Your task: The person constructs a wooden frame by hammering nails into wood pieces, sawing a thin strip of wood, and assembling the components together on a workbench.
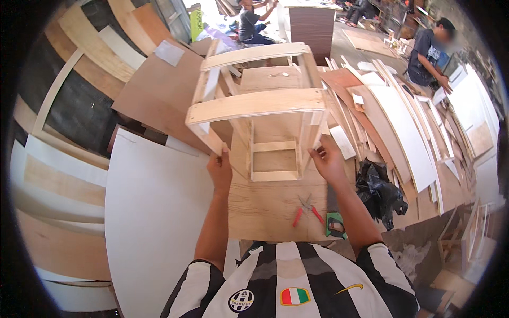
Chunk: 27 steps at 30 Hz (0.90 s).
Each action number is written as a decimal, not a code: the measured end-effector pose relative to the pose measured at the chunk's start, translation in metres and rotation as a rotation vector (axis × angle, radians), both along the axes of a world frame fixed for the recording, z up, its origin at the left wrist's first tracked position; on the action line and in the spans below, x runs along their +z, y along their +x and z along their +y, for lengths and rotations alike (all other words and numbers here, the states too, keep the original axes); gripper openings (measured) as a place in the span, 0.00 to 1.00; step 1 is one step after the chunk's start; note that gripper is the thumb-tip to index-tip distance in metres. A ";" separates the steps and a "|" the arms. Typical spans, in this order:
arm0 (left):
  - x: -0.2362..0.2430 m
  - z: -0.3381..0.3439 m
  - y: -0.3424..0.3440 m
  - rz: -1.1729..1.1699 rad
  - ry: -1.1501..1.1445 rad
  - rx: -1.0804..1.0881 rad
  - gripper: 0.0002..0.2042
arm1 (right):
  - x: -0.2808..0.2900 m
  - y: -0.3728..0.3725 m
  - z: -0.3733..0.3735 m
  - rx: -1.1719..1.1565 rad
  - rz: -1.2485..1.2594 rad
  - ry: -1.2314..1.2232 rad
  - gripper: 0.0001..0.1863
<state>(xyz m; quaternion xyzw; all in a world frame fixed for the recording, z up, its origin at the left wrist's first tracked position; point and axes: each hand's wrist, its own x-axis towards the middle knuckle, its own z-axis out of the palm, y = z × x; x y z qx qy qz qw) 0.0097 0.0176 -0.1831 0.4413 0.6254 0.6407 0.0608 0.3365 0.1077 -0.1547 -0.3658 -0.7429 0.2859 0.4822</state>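
A light wooden frame (260, 106), built of boards and slats, stands on a plywood worktop (260, 204) in front of me. My left hand (219, 168) is closed round the lower end of its left side. At the right side, my right hand (325, 158) grips the frame's lower part between thumb and fingers. Between my forearms lie pliers (306, 211) with red handles, jaws pointing away from me. Just right of them sits a green and black tape measure (335, 225) near the worktop's front edge.
A crumpled black plastic bag (379, 193) lies right of my right forearm. Beyond it are stacked wood strips and white panels (405, 138). A large white panel (151, 212) is at my left. One person (424, 58) works at the far right, another (249, 24) at the back.
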 end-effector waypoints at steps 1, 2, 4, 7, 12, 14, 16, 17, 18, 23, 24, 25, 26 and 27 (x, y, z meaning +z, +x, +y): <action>0.003 -0.001 0.003 0.014 0.030 -0.007 0.13 | -0.001 -0.002 -0.002 -0.032 -0.005 -0.044 0.22; -0.001 -0.002 -0.001 0.014 0.037 0.004 0.13 | -0.001 -0.004 -0.003 -0.066 -0.009 -0.088 0.21; -0.014 -0.007 -0.005 -0.093 -0.074 -0.051 0.13 | -0.007 -0.007 -0.005 -0.065 -0.015 -0.060 0.27; -0.027 -0.012 -0.007 -0.059 -0.087 -0.052 0.13 | -0.014 -0.015 -0.015 -0.132 0.006 -0.097 0.25; -0.039 -0.026 -0.013 0.001 -0.212 -0.108 0.13 | -0.019 -0.027 -0.026 -0.272 0.010 -0.132 0.15; -0.056 -0.028 -0.023 0.036 -0.256 -0.154 0.15 | -0.028 -0.032 -0.028 -0.324 -0.049 -0.100 0.15; -0.056 -0.031 -0.022 0.051 -0.274 -0.185 0.16 | -0.038 -0.032 -0.029 -0.393 -0.112 -0.077 0.15; -0.056 -0.032 -0.022 0.070 -0.290 -0.203 0.17 | -0.043 -0.031 -0.029 -0.407 -0.123 -0.097 0.20; -0.060 -0.034 -0.025 0.069 -0.291 -0.216 0.17 | -0.043 -0.034 -0.032 -0.417 -0.132 -0.118 0.25; -0.112 -0.033 -0.041 -0.069 -0.318 -0.320 0.22 | -0.050 -0.048 -0.043 -0.489 -0.098 -0.130 0.21; -0.116 -0.034 -0.042 -0.070 -0.329 -0.341 0.22 | -0.052 -0.049 -0.047 -0.508 -0.109 -0.143 0.24; -0.121 -0.035 -0.042 -0.081 -0.396 -0.360 0.23 | -0.054 -0.050 -0.051 -0.529 -0.112 -0.153 0.24; -0.125 -0.036 -0.042 -0.091 -0.464 -0.381 0.23 | -0.055 -0.050 -0.055 -0.539 -0.121 -0.151 0.26; -0.137 -0.037 -0.044 -0.088 -0.476 -0.399 0.23 | -0.055 -0.053 -0.059 -0.546 -0.129 -0.152 0.28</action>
